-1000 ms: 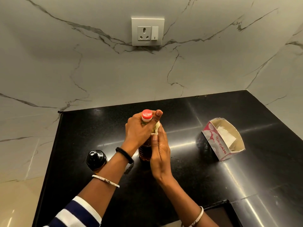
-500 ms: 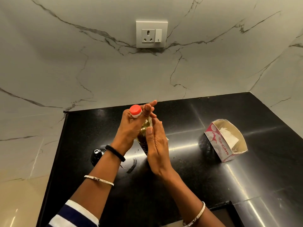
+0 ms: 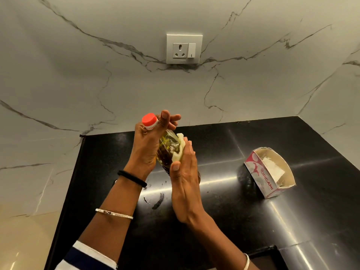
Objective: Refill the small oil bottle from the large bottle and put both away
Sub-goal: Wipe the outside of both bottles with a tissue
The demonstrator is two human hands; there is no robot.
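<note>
the person's left hand (image 3: 146, 149) is wrapped round the upper part of a red-capped oil bottle (image 3: 165, 151), fingers curled about the neck just under the red cap (image 3: 149, 119), with a couple of fingertips sticking out loose past it. the bottle is tipped, not upright: its long axis runs from the cap, up and to the left, down to the base at the lower right, which is hidden behind the other hand, so i can't tell if it touches the black table (image 3: 253, 221). the right hand (image 3: 185, 184) is flat, fingers straight and together, pressing a pale folded tissue (image 3: 180, 147) against the bottle's right flank; it grips nothing, only pushes. so the bottle is sandwiched between the two hands, left holding, right wiping. it looks like the oily outside is being cleaned before the bottle goes away. any wipe would have to travel along that slanted axis, and the right hand is the one placed to do it. dark smears (image 3: 158, 199) lie on the table just below the hands. an open tissue box (image 3: 268, 172) stands well apart to the right. i can't see a second bottle from here.
</note>
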